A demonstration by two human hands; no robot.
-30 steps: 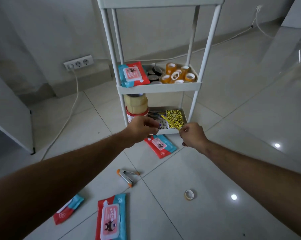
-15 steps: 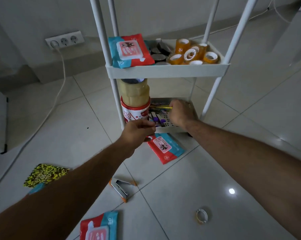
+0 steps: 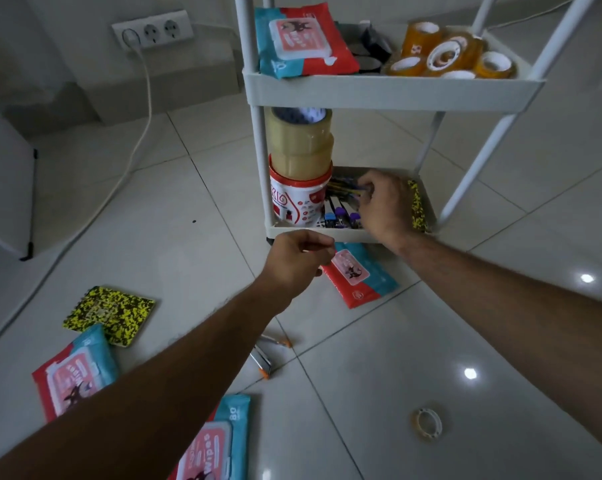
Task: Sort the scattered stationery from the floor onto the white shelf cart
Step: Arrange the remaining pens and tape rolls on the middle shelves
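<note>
Down in the cart's [image 3: 393, 93] bottom tray, the right hand [image 3: 384, 202] pinches a bundle of pens [image 3: 344, 186] just beside the tub [image 3: 299, 199] at the tray's left end, a yellow notebook [image 3: 416, 209] standing against its right wall. To do this well, I judge the pens should be laid flat along the tray's back edge and let go only once they rest, keeping clear of the tape rolls [image 3: 301, 140] stacked on the tub. The left hand [image 3: 297, 261] hovers at the tray's front edge, fingers curled; whether it holds anything I cannot tell. On the floor remain wipes packs [image 3: 360, 275], a second notebook [image 3: 110, 313], a tape ring [image 3: 427, 423] and a stapler-like tool [image 3: 263, 362], partly hidden by the left arm. The right hand hides the tray's middle, the cart's top is cut off, and the dark rolls on the middle shelf are hard to make out.
</note>
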